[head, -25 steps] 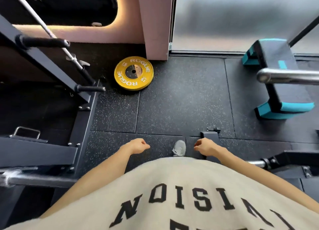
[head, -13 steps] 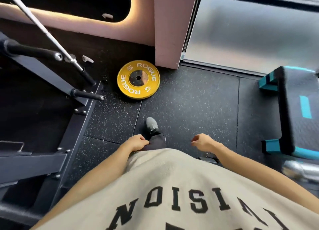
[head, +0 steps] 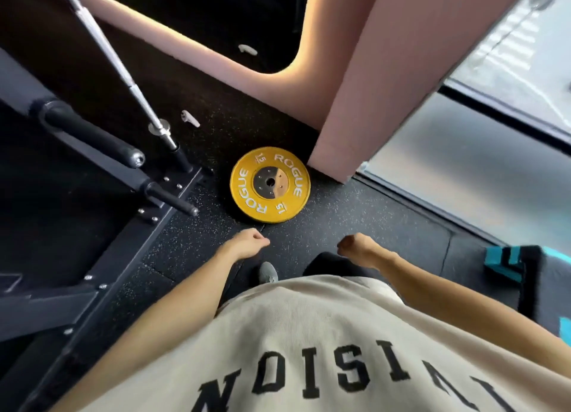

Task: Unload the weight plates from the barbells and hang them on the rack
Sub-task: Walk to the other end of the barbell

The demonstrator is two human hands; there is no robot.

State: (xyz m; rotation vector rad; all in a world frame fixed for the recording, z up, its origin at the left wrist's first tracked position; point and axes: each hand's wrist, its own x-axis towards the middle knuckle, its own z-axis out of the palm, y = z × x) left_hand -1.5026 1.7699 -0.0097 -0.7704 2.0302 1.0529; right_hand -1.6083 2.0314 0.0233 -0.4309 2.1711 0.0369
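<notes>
A yellow weight plate (head: 270, 184) marked ROGUE 15 lies flat on the black rubber floor by the foot of a pink pillar. My left hand (head: 248, 243) hangs just below the plate's near edge, fingers curled in, holding nothing. To its right my right hand (head: 355, 247) is a loose fist, also holding nothing. A black rack (head: 129, 226) stands at the left with two bare pegs, an upper one (head: 92, 136) and a lower one (head: 170, 195). A bare silver barbell (head: 123, 81) leans down to the rack's base.
The pink pillar (head: 370, 96) stands right behind the plate, with a frosted window (head: 463, 179) to its right. A black and teal step platform (head: 531, 282) sits at the right edge. My grey shoe (head: 268, 272) is on the floor between my arms.
I have stepped toward the yellow plate and turned left; it now lies just beyond my hands. The step platform slid to the right edge. Both hands stay curled and hold nothing.
</notes>
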